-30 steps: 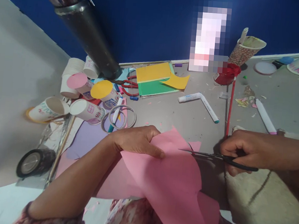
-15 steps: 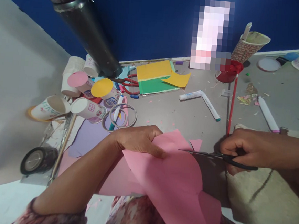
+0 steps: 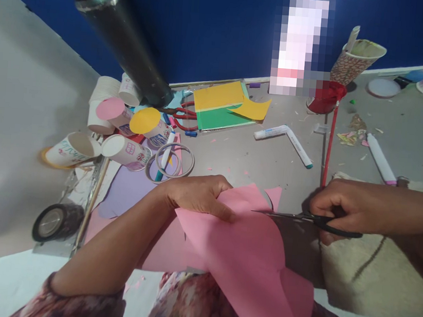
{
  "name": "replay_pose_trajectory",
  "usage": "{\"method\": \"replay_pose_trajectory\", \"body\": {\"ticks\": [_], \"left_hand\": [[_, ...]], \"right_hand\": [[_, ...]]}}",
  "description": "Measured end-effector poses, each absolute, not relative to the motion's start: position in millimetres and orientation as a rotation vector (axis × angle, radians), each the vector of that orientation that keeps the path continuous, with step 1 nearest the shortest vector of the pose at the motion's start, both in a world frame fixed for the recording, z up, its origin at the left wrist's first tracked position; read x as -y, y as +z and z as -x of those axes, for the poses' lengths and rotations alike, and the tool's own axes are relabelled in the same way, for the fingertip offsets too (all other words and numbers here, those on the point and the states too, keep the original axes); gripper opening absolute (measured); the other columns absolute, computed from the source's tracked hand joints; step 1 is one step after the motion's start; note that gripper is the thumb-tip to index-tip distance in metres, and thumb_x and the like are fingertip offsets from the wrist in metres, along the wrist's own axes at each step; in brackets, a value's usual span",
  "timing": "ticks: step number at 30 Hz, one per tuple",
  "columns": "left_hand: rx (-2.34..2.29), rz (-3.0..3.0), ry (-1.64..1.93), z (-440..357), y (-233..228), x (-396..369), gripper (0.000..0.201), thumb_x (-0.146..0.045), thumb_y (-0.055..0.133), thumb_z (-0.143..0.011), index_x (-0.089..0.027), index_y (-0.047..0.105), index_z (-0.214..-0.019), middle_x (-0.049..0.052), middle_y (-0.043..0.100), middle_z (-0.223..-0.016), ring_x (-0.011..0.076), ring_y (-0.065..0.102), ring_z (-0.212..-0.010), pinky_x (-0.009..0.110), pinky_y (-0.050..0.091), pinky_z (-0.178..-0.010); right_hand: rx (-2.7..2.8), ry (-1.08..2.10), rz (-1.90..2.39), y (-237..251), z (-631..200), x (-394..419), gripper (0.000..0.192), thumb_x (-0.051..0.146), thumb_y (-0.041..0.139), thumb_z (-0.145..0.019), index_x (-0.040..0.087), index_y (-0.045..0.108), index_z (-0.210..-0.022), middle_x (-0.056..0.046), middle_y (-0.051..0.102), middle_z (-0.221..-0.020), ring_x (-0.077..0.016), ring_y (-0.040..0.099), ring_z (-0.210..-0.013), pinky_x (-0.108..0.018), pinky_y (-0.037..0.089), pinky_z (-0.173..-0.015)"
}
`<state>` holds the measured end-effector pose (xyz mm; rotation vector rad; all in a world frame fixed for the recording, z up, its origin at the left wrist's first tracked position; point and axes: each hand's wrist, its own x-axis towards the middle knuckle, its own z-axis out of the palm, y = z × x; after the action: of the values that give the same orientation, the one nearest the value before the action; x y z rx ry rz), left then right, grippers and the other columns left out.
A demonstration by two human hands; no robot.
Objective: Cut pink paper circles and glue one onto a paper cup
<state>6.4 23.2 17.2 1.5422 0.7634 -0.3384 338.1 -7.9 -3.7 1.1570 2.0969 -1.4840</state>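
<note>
My left hand (image 3: 204, 196) pinches the upper left of a sheet of pink paper (image 3: 241, 249), thumb on top and the fingers hidden beneath. The sheet hangs down over my lap, with a rounded cut edge on its right side. My right hand (image 3: 334, 209) is closed round the black handles of a pair of scissors (image 3: 295, 216). The blades point left and lie across the upper right of the paper. A pointed pink flap (image 3: 274, 196) stands out behind the blades. Below my left forearm lies more pink paper (image 3: 167, 250) on the table.
Paper cups (image 3: 124, 151), a dark flask (image 3: 132, 49), tape rings (image 3: 174, 160) and purple paper (image 3: 124, 190) crowd the left. Yellow and green sheets (image 3: 215, 115) lie at the back. Markers (image 3: 298, 148), a red pot (image 3: 322, 99) and a beige cloth (image 3: 374, 279) are to the right.
The pink flap behind the blades has shifted slightly left and up, and a gap shows beside it. My hands keep nearly the same places; the view has tilted a little.
</note>
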Motion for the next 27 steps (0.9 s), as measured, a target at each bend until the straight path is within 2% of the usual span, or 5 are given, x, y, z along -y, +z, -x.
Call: {"method": "replay_pose_trajectory", "body": {"ticks": [12,18,20,23,27], "left_hand": [[-0.728,-1.542,-0.274,-3.7,18.6,-22.2,0.029,-0.043,0.071,-0.081,-0.015,0.078,-0.082,0.001,0.071,-0.069,0.0148,0.062,-0.06,0.02,0.043,-0.049],[-0.803,-1.51,-0.216,1.7,25.0,-23.7,0.035,-0.048,0.075,-0.079,-0.014,0.076,-0.082,0.003,0.071,-0.069,0.0139,0.059,-0.056,0.021,0.041,-0.046],[-0.835,-1.487,-0.201,0.2,27.8,-24.1,0.037,-0.049,0.076,-0.078,-0.014,0.078,-0.087,0.004,0.072,-0.07,0.0132,0.059,-0.053,0.021,0.04,-0.045],[-0.879,-1.465,-0.172,-8.3,34.4,-23.9,0.038,-0.049,0.077,-0.077,-0.014,0.078,-0.09,0.004,0.073,-0.072,0.0131,0.06,-0.053,0.021,0.043,-0.046],[-0.895,-1.46,-0.166,-25.0,46.4,-24.1,0.036,-0.047,0.079,-0.077,-0.014,0.077,-0.092,0.004,0.074,-0.075,0.0132,0.062,-0.055,0.021,0.046,-0.049]], "right_hand": [[-2.019,-1.562,-1.162,12.4,-339.0,9.4,0.015,0.028,0.068,-0.082,0.02,0.07,-0.069,0.002,0.064,-0.062,-0.0128,0.051,-0.057,-0.026,0.03,-0.051],[-2.158,-1.647,-1.439,29.1,-360.6,8.2,0.022,0.034,0.078,-0.074,0.02,0.065,-0.064,0.003,0.054,-0.059,-0.0118,0.044,-0.057,-0.026,0.03,-0.053],[-2.244,-1.783,-1.576,27.5,-349.6,10.3,0.021,0.035,0.082,-0.067,0.019,0.071,-0.077,0.0,0.061,-0.068,-0.0144,0.051,-0.063,-0.026,0.037,-0.057],[-2.193,-2.25,-1.632,18.1,-318.0,15.8,0.048,0.034,0.084,-0.066,0.021,0.071,-0.11,-0.007,0.07,-0.103,-0.0218,0.062,-0.085,-0.031,0.05,-0.068],[-2.148,-2.329,-1.545,5.0,-284.0,23.7,0.034,0.031,0.085,-0.066,0.019,0.068,-0.093,0.0,0.066,-0.085,-0.0189,0.06,-0.079,-0.026,0.048,-0.064]]}}
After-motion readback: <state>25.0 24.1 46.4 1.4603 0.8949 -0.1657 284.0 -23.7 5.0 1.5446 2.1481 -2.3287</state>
